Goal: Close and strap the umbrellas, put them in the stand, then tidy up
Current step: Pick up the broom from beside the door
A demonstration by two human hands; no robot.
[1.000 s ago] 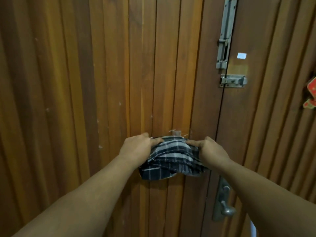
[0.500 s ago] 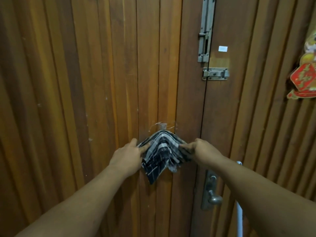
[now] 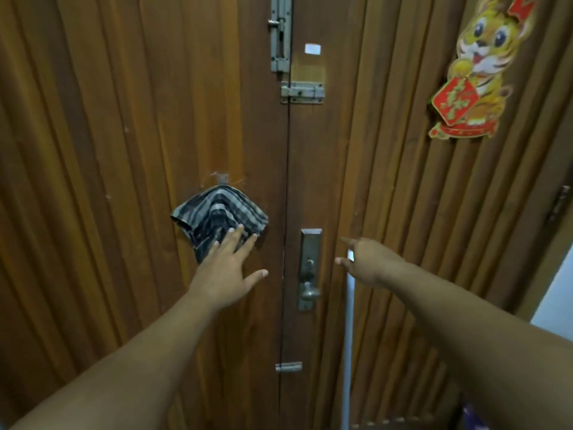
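Note:
A dark plaid cloth (image 3: 214, 212) hangs from a small hook (image 3: 222, 179) on the left leaf of a wooden double door (image 3: 124, 150). My left hand (image 3: 228, 268) is spread flat with straight fingers, its fingertips over the cloth's lower edge. My right hand (image 3: 369, 259) is off the cloth, held in front of the right door leaf beside the lock plate, fingers loose and empty. No umbrella or stand is in view.
A metal lock plate with a knob (image 3: 309, 270) sits between my hands. Slide bolts (image 3: 280, 35) and a latch (image 3: 302, 92) are higher on the door, another small bolt (image 3: 288, 366) lower. A tiger decoration (image 3: 474, 72) hangs at upper right.
Both hands have let go of the plaid cloth, which now hangs from the hook. My right hand moved right, away from it; my left hand opened flat below it. The view pulled back.

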